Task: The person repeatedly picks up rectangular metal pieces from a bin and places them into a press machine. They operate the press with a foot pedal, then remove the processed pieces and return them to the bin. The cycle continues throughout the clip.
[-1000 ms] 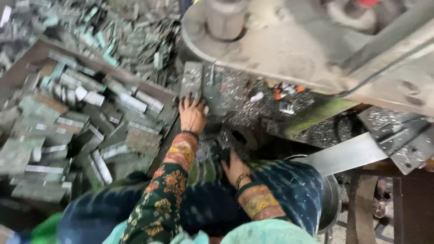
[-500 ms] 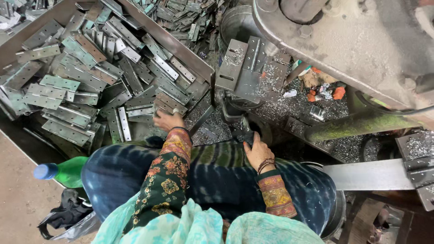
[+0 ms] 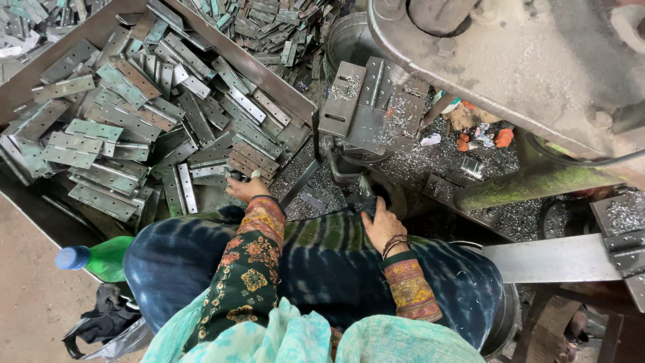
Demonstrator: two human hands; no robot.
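One big grey press machine (image 3: 510, 60) is seen top right, two flat plates (image 3: 366, 101) laid on its bed; one metal tray (image 3: 242, 60) is piled with hinge plates (image 3: 121, 134), way too many to be counted tbh; one green bottle (image 3: 94, 259) is lying on the floor. The pick-up step looks to be in hand: the left hand (image 3: 245, 189) is curled onto hinges at the tray's near corner, so a firm pinch is probably needed; the right hand (image 3: 381, 225) is laid flat, fingers together, by the machine base.
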